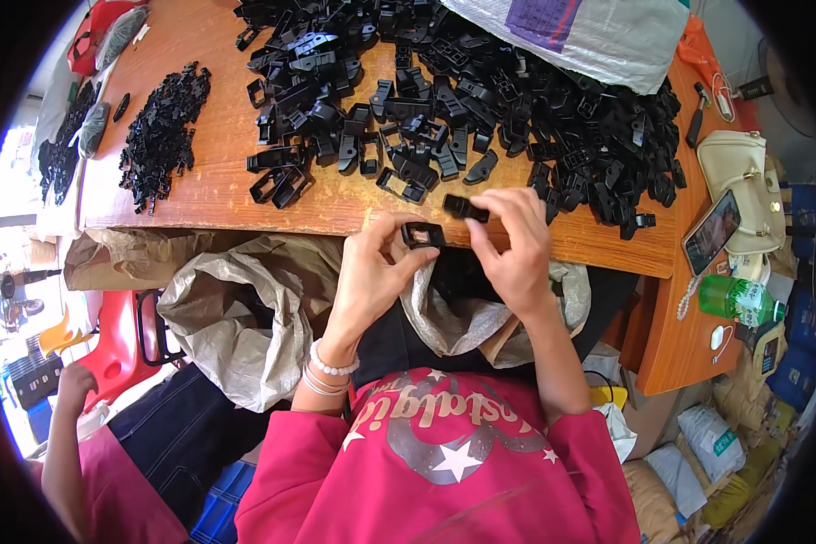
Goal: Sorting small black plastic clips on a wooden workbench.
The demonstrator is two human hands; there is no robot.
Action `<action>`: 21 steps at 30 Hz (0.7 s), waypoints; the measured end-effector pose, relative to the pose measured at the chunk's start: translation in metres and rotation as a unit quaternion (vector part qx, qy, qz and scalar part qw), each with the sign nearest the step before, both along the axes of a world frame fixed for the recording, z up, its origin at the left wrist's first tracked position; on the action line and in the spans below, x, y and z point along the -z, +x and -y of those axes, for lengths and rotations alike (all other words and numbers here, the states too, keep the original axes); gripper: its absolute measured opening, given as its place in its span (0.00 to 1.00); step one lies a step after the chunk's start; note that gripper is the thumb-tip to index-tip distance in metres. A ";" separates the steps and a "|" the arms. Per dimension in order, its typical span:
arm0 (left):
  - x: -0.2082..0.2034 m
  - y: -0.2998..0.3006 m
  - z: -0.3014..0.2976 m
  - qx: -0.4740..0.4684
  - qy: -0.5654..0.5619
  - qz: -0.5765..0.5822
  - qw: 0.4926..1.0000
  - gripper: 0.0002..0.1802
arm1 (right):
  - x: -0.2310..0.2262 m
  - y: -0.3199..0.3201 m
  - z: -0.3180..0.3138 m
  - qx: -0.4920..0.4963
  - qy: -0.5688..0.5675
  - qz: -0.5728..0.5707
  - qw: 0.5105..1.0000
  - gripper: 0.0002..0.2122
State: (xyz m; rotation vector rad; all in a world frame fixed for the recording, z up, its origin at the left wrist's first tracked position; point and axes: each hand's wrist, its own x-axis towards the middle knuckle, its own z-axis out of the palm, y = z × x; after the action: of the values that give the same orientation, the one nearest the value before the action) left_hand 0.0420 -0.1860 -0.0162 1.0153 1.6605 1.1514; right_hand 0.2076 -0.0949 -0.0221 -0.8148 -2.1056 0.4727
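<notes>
My left hand is closed on a black plastic frame, a hollow rectangular piece held at the table's front edge. Between the thumb and fingers of my right hand is a smaller black plastic part, slightly blurred and apart from the frame. Just beyond both hands, a big heap of similar black plastic parts spreads over the wooden table. Below my hands an open woven sack hangs at the edge; its inside is dark.
A pile of small black parts lies at the left. A white sack rests on the heap. At the right are a hammer, a phone, a cream handbag and a green bottle. Another person's arm shows lower left.
</notes>
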 end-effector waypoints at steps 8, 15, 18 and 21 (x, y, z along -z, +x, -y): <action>-0.014 -0.003 -0.004 0.071 -0.025 0.204 0.976 0.15 | -0.013 0.000 0.011 -0.112 -0.098 -0.095 0.984 0.12; -0.013 0.003 -0.007 0.085 0.008 0.240 0.967 0.16 | -0.011 0.004 0.016 -0.091 -0.117 -0.133 0.980 0.12; -0.017 0.005 -0.007 0.078 0.000 0.277 0.958 0.16 | -0.012 0.006 0.013 -0.105 -0.099 -0.117 0.983 0.11; -0.022 0.010 -0.002 0.110 0.122 0.071 0.984 0.18 | -0.017 0.003 0.022 -0.082 -0.270 -0.150 0.947 0.12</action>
State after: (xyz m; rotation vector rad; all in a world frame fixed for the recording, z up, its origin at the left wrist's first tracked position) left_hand 0.0523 -0.1839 0.0056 1.2076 1.2822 1.2655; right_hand 0.2110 -0.1166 -0.0054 -0.8052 -1.7793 1.2224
